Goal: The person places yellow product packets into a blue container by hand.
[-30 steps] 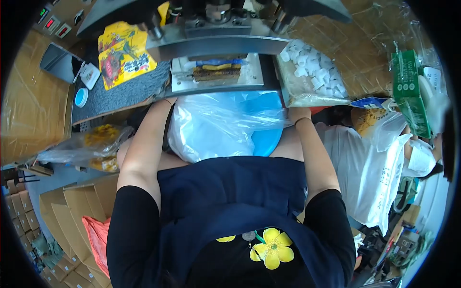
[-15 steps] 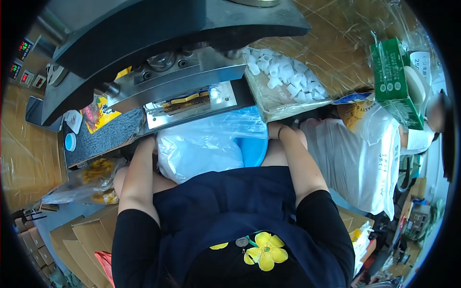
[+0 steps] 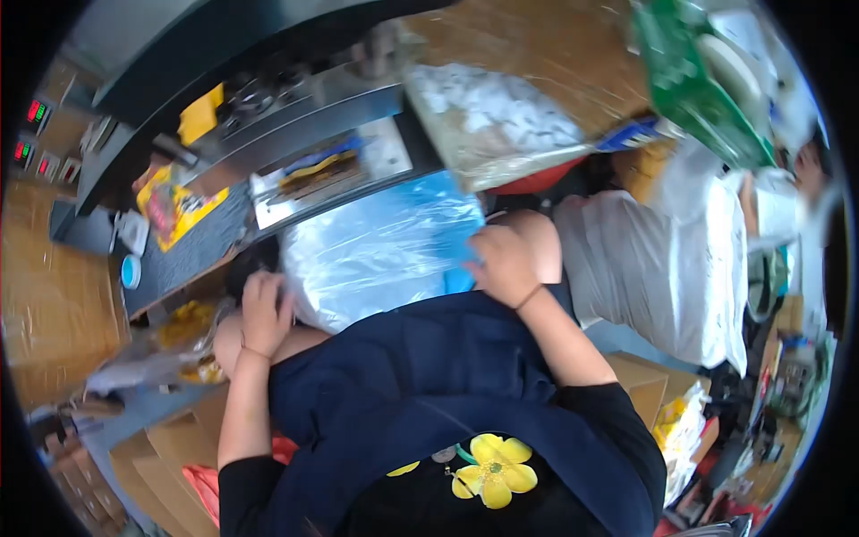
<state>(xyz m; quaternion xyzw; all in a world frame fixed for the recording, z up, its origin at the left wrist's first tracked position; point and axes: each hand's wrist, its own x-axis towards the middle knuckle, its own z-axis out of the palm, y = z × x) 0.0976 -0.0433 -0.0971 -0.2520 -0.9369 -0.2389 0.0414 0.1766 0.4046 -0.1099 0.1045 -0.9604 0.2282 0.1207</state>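
On my lap rests a blue basin (image 3: 459,281) lined or covered with a clear plastic bag (image 3: 376,248) that looks whitish and crinkled. My right hand (image 3: 507,264) is at its right side, fingers bent and apart, fingertips overlapping the blue edge. Beside the bag's left side, over my thigh, my left hand (image 3: 266,313) is raised with loosely curled, separated fingers, a little blurred. Just beyond the basin, a metal press plate (image 3: 385,152) carries a brown and yellow strip-like piece (image 3: 319,172).
A dark machine frame (image 3: 170,80) arches over the plate. Many small white plastic parts fill a plastic-lined tray (image 3: 501,112) to the right. A green box (image 3: 684,80) and a large white sack (image 3: 649,259) stand further right. A blue cap (image 3: 131,271) lies on the left mat.
Both hands have come up from beside the basin, back towards my body. The view has shifted, and the bag now covers more of the basin.
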